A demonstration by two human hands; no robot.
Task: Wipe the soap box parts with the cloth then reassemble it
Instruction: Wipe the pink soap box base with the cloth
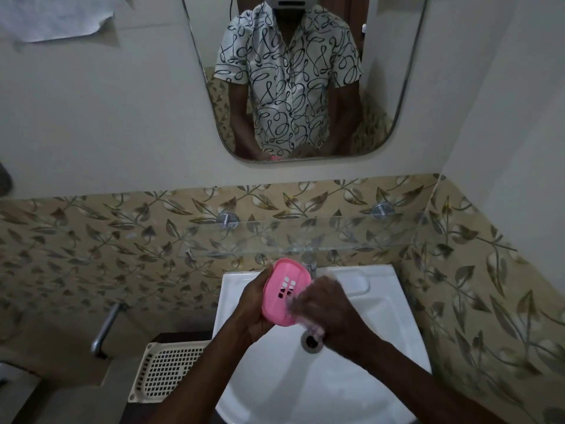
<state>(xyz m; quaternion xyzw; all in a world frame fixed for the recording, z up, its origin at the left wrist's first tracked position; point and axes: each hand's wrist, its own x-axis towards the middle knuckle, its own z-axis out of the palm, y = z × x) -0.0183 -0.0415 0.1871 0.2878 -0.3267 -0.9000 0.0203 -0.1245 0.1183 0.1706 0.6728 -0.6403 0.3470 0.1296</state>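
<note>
A pink oval soap box part [282, 290] with several drain slots is held tilted over the white sink [382, 325]. My left hand [252, 307] grips it from the left and below. My right hand [324, 310] is blurred and pressed against the part's right edge, closed on a pale cloth [310, 327] that shows only as a smear under the fingers. No other soap box part can be made out in view.
The sink drain [312, 341] lies under my right hand and the tap [308, 263] just behind the pink part. A glass shelf [330, 237] runs above the sink below a mirror [293, 78]. A cream mesh basket [165, 368] and a metal pipe [107, 325] are to the left.
</note>
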